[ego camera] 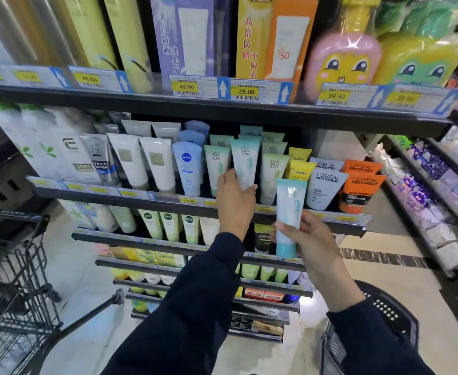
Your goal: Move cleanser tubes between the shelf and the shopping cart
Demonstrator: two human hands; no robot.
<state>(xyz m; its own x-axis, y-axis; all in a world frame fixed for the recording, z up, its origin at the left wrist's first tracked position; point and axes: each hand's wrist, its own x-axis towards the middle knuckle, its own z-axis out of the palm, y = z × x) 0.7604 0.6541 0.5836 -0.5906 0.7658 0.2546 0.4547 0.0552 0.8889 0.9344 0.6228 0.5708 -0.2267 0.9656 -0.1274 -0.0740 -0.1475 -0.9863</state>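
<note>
My left hand (234, 197) grips a tube (245, 163) in the shelf (330, 224) row; my right hand (307, 240) holds a second tube (288, 212) just in front. Step unclear: stocking or picking. Next, probably seat or pull the left one.

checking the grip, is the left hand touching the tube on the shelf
Touching: the head view shows the left hand with fingers curled round the shelf tube.

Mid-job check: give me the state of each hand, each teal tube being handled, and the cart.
Left hand: grips a teal tube at the shelf.
Shelf tube: upright, cap down, in its row.
Right hand: holds a second tube.
Held tube: upright, off the shelf.
Shopping cart: at left; contents unclear.
</note>
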